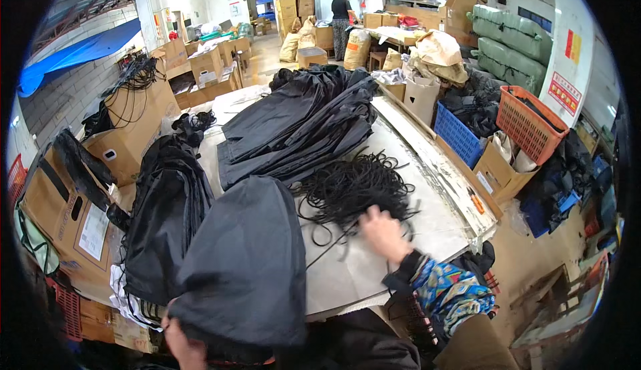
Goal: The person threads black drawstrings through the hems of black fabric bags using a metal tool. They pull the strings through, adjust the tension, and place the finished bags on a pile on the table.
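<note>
A black fabric piece (pixel 247 263) with a rounded far end lies over the near left of the table and hangs past its front edge. My left hand (pixel 183 340) is closed on its lower left edge, the fingertips partly hidden by the cloth. At the near right side of a tangled heap of black cords (pixel 360 190), my right hand (pixel 384 236) touches the strands. Its fingers are blurred, so whether they grip a cord cannot be told. Beyond the heap lies a big stack of black fabric pieces (pixel 300 123). More folded black fabric (pixel 163 216) drapes at the left.
The pale tabletop (pixel 347 276) has a worn board (pixel 441 163) along its right side. Cardboard boxes (pixel 67 210) flank the left. To the right stand a blue basket (pixel 457 133) and an orange basket (pixel 531 123). A person (pixel 342 23) stands far back by another table.
</note>
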Motion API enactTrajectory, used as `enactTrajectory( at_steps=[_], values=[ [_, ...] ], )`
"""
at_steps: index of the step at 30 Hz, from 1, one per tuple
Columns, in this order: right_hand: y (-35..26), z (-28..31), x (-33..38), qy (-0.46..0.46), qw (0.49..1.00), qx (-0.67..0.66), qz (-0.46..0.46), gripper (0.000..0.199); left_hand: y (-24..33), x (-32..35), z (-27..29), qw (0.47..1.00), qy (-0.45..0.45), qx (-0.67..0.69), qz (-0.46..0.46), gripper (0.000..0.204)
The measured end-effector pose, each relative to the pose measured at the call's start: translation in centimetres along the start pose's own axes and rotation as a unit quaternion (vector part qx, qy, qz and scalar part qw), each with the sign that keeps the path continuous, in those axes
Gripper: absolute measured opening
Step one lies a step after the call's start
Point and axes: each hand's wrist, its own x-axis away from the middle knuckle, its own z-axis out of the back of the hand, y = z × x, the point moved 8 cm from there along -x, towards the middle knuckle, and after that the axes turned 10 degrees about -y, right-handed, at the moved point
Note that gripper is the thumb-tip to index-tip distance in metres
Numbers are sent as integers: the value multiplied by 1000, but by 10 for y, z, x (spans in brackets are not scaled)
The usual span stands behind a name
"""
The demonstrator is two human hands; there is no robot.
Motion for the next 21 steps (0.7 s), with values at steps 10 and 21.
enactTrajectory(
  at_steps=[10, 21],
  values=[
    [60, 14, 33, -1, 999, -36, 14, 19, -17, 8, -100, 978, -59, -198, 31, 20],
    [1, 42, 83, -54, 945, -272, 176, 31, -54, -54, -53, 995, -88, 11, 43, 25]
  ],
)
